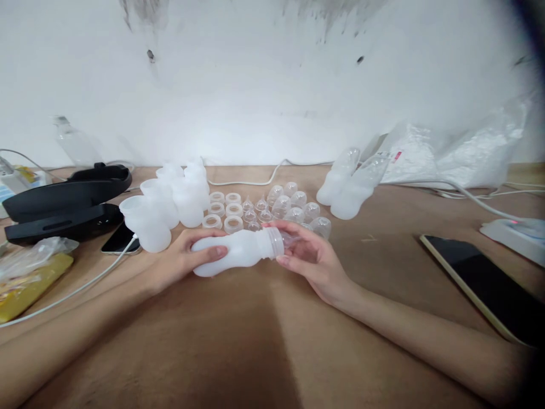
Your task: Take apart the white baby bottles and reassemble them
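Note:
A white plastic baby bottle (232,253) lies on its side over the brown table (264,341). My left hand (181,258) wraps round its base end, fingers closed on it. My right hand (313,255) is at the bottle's neck, its fingers curled round a clear teat and collar (283,241) at the opening. Just behind the bottle lie rows of white rings (225,211), small clear teats (255,213) and clear caps (293,207).
Several white bottle bodies (170,207) stand at the back left, and two capped bottles (351,184) lie at the back right by plastic bags (451,153). Black cases (63,204), a charging phone (121,238), a tablet (485,284), a power strip (517,236).

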`<state>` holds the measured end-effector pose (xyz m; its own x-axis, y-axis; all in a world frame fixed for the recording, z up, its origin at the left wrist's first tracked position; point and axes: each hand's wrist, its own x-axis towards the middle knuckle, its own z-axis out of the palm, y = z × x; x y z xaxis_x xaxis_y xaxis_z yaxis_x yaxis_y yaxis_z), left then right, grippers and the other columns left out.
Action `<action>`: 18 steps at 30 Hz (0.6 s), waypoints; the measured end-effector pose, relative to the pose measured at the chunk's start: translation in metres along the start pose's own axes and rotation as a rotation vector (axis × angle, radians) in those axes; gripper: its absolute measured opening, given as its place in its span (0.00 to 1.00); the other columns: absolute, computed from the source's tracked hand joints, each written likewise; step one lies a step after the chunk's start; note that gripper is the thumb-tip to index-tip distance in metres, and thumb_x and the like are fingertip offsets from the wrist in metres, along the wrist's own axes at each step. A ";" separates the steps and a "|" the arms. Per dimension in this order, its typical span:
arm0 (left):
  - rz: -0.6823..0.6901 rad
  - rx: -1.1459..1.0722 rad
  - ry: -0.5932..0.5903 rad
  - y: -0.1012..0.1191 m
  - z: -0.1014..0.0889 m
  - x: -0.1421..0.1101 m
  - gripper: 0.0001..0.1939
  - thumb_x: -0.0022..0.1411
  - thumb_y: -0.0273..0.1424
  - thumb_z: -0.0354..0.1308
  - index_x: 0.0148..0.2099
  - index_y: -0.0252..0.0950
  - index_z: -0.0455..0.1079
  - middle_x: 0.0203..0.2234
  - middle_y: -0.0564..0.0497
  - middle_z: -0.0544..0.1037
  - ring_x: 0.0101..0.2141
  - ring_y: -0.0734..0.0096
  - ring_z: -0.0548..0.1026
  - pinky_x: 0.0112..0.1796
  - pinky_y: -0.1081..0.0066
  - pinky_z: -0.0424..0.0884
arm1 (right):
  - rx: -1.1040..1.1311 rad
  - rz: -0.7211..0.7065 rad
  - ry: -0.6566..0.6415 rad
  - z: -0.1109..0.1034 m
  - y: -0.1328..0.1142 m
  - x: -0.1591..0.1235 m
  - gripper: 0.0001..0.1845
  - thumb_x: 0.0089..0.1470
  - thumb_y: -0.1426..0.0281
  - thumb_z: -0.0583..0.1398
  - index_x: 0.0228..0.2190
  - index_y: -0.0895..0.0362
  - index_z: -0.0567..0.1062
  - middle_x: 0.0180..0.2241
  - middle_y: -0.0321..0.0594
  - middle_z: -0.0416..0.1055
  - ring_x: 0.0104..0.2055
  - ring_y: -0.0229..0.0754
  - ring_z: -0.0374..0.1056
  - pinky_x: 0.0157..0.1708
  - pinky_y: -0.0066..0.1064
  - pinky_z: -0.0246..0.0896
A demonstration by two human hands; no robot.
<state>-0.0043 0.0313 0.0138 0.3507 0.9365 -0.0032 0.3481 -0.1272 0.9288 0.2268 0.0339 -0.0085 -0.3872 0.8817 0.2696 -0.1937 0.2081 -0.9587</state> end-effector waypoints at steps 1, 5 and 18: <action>-0.032 -0.043 -0.023 -0.001 -0.001 0.000 0.15 0.53 0.42 0.56 0.40 0.38 0.70 0.32 0.51 0.74 0.27 0.70 0.72 0.24 0.75 0.68 | 0.007 -0.004 -0.006 0.000 0.000 0.000 0.20 0.45 0.73 0.63 0.42 0.48 0.71 0.48 0.35 0.67 0.43 0.37 0.66 0.44 0.32 0.63; -0.016 -0.003 -0.023 -0.001 -0.001 0.001 0.15 0.53 0.41 0.56 0.40 0.38 0.70 0.34 0.52 0.74 0.30 0.69 0.72 0.27 0.74 0.69 | 0.001 -0.005 -0.025 0.000 0.000 0.000 0.19 0.45 0.73 0.63 0.42 0.48 0.71 0.48 0.35 0.67 0.43 0.37 0.66 0.43 0.31 0.63; 0.443 0.523 0.261 -0.005 0.008 -0.007 0.26 0.50 0.36 0.61 0.49 0.40 0.55 0.43 0.48 0.69 0.45 0.60 0.68 0.45 0.60 0.66 | 0.002 0.057 0.046 -0.003 0.007 0.002 0.19 0.44 0.72 0.63 0.41 0.51 0.71 0.41 0.37 0.69 0.34 0.34 0.67 0.35 0.29 0.67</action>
<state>-0.0019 0.0224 0.0060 0.3591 0.8003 0.4802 0.6143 -0.5900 0.5240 0.2274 0.0382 -0.0147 -0.3555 0.9107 0.2105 -0.1743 0.1567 -0.9722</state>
